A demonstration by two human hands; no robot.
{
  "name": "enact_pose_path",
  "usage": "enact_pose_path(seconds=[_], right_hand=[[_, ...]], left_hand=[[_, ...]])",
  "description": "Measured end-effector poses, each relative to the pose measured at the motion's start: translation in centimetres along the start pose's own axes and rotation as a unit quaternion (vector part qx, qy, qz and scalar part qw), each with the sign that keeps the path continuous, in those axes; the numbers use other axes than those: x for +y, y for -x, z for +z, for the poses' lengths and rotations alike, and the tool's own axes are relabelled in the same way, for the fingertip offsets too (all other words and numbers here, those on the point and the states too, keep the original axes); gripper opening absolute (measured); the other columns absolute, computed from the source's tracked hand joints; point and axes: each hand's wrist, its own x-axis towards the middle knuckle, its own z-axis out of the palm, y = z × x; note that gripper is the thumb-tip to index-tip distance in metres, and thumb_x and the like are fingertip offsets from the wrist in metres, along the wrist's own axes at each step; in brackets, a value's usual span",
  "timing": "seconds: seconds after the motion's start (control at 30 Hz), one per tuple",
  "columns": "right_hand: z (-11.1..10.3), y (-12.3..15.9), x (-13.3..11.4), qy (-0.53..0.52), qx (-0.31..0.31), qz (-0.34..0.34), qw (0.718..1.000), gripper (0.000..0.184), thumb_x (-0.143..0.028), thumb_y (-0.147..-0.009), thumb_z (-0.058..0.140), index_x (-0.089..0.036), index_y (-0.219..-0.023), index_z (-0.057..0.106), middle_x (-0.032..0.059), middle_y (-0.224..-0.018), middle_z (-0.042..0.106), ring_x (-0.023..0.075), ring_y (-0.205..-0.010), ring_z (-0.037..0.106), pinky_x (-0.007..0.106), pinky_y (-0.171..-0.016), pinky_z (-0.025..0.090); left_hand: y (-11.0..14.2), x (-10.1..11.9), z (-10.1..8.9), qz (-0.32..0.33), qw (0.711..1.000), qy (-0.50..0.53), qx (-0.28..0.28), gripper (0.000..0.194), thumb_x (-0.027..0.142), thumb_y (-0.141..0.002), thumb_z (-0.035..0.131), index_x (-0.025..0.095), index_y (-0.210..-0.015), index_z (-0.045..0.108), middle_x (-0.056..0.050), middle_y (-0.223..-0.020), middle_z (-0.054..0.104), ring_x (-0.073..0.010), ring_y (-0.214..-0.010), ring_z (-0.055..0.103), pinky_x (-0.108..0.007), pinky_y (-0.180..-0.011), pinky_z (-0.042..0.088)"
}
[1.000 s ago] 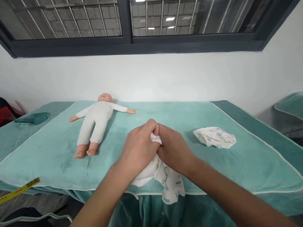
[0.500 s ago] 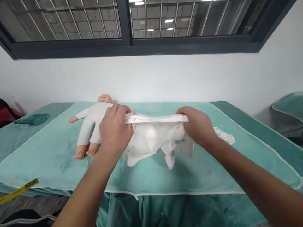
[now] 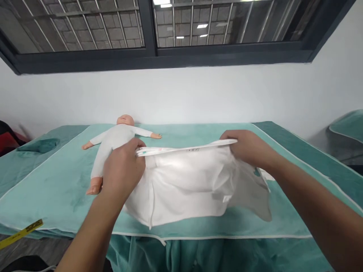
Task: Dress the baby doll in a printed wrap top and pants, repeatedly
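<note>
A white baby garment (image 3: 184, 185) with small printed patches hangs stretched between my two hands over the bed. Its upper edge is pulled nearly straight, a little higher on the right. My left hand (image 3: 124, 166) pinches the left end of that edge, while my right hand (image 3: 246, 149) grips the other end. The cloth fans out below and its lower part spreads close above the cover; whether it touches cannot be told. Behind my left hand lies a baby doll (image 3: 116, 136) in a white suit, on its back with arms spread; one leg is partly hidden by my hand.
The bed has a teal cover (image 3: 56, 192) with white piping. A folded white cloth (image 3: 266, 174) lies partly behind my right forearm. Yellow tape (image 3: 21, 233) is at the lower left. A white wall (image 3: 181, 96) and a dark-framed window (image 3: 153, 60) stand behind the bed.
My hands have moved farther apart, the left one leftward and the right one slightly rightward. The garment is spread wider and hangs lower. The doll's outstretched arm now shows fully.
</note>
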Motion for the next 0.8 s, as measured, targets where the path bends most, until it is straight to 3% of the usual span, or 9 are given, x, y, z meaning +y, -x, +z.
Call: enact_pose_path(seconds=[0.1,0.17,0.23,0.4,0.47,0.53,0.63,0.7,0.8], right_hand=[[2.3,-2.0,2.0,0.054,-0.12,0.012,0.991,0.024,-0.012,-0.07,0.049,-0.024,-0.079,0.068,0.0025,-0.092,0.071,0.0183,-0.076,0.063,0.026,-0.058,0.045],[4.2,-3.7,3.1,0.12,-0.147,0.022,0.982,0.026,-0.014,-0.075,0.049,-0.024,-0.089,0.069,0.0032,-0.102,0.07,0.0191,-0.087,0.064,0.026,-0.067,0.047],[5.8,-5.6,3.7,0.18,-0.123,0.042,0.975,0.027,-0.015,-0.079,0.049,-0.022,-0.098,0.067,0.0061,-0.105,0.069,0.0211,-0.092,0.064,0.028,-0.071,0.048],[9.3,-8.9,2.5,0.239,-0.027,0.062,0.969,0.038,-0.008,-0.085,0.041,-0.015,-0.118,0.058,0.0181,-0.12,0.059,0.029,-0.104,0.06,0.039,-0.081,0.047],[11.3,-8.8,1.4,0.251,0.001,0.049,0.967,0.042,-0.005,-0.085,0.038,-0.013,-0.123,0.054,0.0207,-0.13,0.052,0.031,-0.115,0.053,0.042,-0.089,0.044],[13.9,-8.1,0.4,0.245,0.008,-0.002,0.969,0.045,-0.002,-0.084,0.037,-0.015,-0.124,0.053,0.0186,-0.137,0.047,0.0293,-0.122,0.047,0.041,-0.096,0.04],[18.0,-6.8,0.1,0.18,-0.026,-0.095,0.979,0.039,-0.007,-0.088,0.037,-0.016,-0.12,0.056,0.0148,-0.131,0.054,0.0246,-0.117,0.05,0.037,-0.1,0.038],[19.8,-6.6,0.6,0.157,-0.035,-0.073,0.984,0.035,-0.013,-0.09,0.038,-0.014,-0.121,0.056,0.0148,-0.13,0.056,0.0246,-0.121,0.048,0.038,-0.103,0.036],[20.6,-7.5,2.1,0.16,-0.019,-0.014,0.987,0.041,-0.023,-0.095,0.036,-0.012,-0.132,0.048,0.016,-0.139,0.05,0.0253,-0.131,0.041,0.036,-0.104,0.037]], left_hand=[[-0.6,-1.6,3.0,-0.027,0.988,0.009,-0.154,0.024,0.028,-0.082,0.045,0.027,-0.098,0.064,-0.004,-0.087,0.071,-0.0243,-0.078,0.064,-0.029,-0.06,0.042],[-1.5,-2.6,5.5,-0.028,0.976,-0.01,-0.216,0.028,0.035,-0.086,0.043,0.025,-0.101,0.064,-0.008,-0.096,0.072,-0.0263,-0.085,0.066,-0.031,-0.064,0.045],[-3.0,-3.1,7.7,-0.038,0.976,-0.056,-0.205,0.031,0.036,-0.087,0.042,0.023,-0.108,0.061,-0.012,-0.101,0.071,-0.0303,-0.091,0.066,-0.035,-0.068,0.046],[-6.6,-2.4,11.1,-0.028,0.989,-0.106,-0.098,0.033,0.026,-0.09,0.039,0.017,-0.116,0.056,-0.017,-0.109,0.066,-0.0327,-0.097,0.064,-0.042,-0.076,0.048],[-6.4,-1.3,12.5,0.002,0.991,-0.13,-0.044,0.033,0.016,-0.088,0.039,0.013,-0.116,0.056,-0.019,-0.115,0.062,-0.0332,-0.104,0.06,-0.045,-0.081,0.048],[-5.1,-0.1,14.5,0.074,0.987,-0.142,-0.007,0.035,0.008,-0.085,0.037,0.011,-0.115,0.057,-0.019,-0.118,0.059,-0.0325,-0.11,0.056,-0.047,-0.089,0.046],[-2.6,1.4,17.8,0.188,0.978,-0.081,-0.047,0.03,0.008,-0.087,0.039,0.013,-0.107,0.061,-0.015,-0.118,0.061,-0.0284,-0.115,0.054,-0.044,-0.101,0.041],[-1.9,1.6,19.6,0.171,0.98,-0.049,-0.095,0.029,0.012,-0.09,0.039,0.011,-0.108,0.062,-0.018,-0.127,0.058,-0.029,-0.124,0.05,-0.043,-0.104,0.041],[-3.0,0.8,20.9,0.103,0.986,-0.019,-0.127,0.038,0.02,-0.094,0.038,0.009,-0.127,0.052,-0.021,-0.14,0.05,-0.0316,-0.132,0.044,-0.048,-0.105,0.041]])
